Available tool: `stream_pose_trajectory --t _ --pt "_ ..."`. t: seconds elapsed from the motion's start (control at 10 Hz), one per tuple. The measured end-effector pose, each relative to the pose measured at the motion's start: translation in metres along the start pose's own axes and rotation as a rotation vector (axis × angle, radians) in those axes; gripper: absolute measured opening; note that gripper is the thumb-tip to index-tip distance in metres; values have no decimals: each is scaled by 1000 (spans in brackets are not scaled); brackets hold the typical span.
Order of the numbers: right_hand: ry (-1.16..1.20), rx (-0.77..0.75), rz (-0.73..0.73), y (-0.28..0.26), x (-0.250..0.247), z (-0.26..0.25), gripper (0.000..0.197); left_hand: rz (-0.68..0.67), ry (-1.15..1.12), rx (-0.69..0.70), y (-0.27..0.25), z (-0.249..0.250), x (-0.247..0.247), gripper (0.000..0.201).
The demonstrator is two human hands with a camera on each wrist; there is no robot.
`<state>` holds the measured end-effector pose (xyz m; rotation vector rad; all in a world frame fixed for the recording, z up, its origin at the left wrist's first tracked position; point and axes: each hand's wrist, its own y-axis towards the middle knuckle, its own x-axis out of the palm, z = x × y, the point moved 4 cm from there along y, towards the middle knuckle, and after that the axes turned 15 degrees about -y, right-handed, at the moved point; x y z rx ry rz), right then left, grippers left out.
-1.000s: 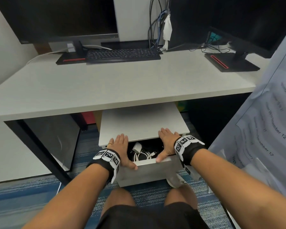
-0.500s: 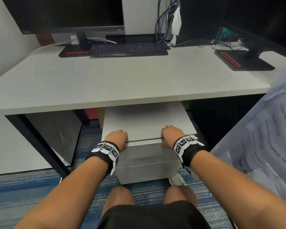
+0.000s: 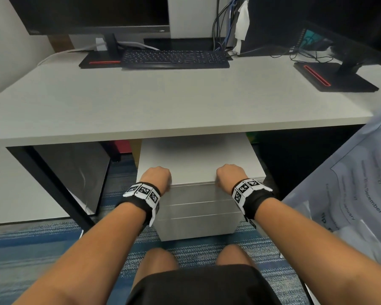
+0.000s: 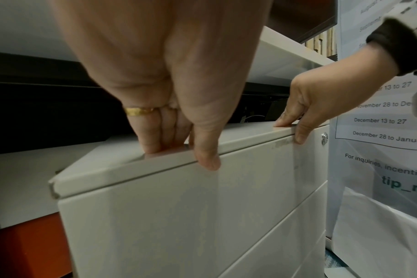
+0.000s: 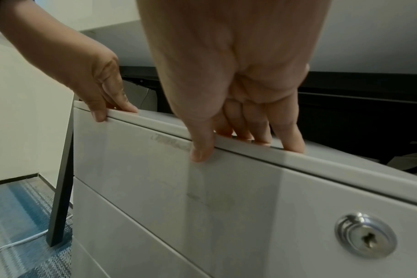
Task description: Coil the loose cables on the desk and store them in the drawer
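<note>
Top drawer (image 3: 194,191): pushed in flush with the two fronts below it, top front of the white pedestal cabinet (image 3: 198,159) under the desk, at 6 o'clock from the keyboard.
Cables: those of the task are hidden from every view; only the bundle of cords (image 3: 223,23) hanging behind the desk at 12 o'clock shows.
Left hand (image 3: 156,178): fingers (image 4: 155,135) straight and together, tips on the cabinet top, thumb down over the front edge onto the drawer face; a gold ring (image 4: 139,111) on one finger.
Right hand (image 3: 229,176): same pose at 3 o'clock from the left hand, fingers (image 5: 291,135) straight and side by side on the cabinet top, thumb over the edge on the drawer face.
Lock (image 5: 365,235): round metal keyhole at the right end of the drawer front.
Desk (image 3: 163,100): pale top just above the cabinet.
Keyboard (image 3: 175,59): black, at the far edge of the desk.
Monitor stand (image 3: 334,77): black with a red stripe, at 2 o'clock.
Printed sheet (image 3: 361,194): under clear plastic at 3 o'clock from the cabinet, bearing date lines.
Carpet (image 3: 31,243): blue striped.
</note>
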<state>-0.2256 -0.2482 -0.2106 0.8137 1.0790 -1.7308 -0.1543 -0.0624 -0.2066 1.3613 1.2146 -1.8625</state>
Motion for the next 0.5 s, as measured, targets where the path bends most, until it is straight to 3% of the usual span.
stream_pose_trajectory --t 0.1,0.2,0.3,0.5 --pt "-5 -16 0 -3 -5 0 21 -19 -15 9 -2 -1 0 25" --pt "66 -62 -50 -6 -22 5 29 -83 -76 17 -2 0 -11 42" --pt "113 -127 -98 -2 -49 7 47 -113 -149 38 -1 0 -30 45" --pt "40 -233 -77 10 -119 29 50 -240 -81 -15 -19 -6 -97 48"
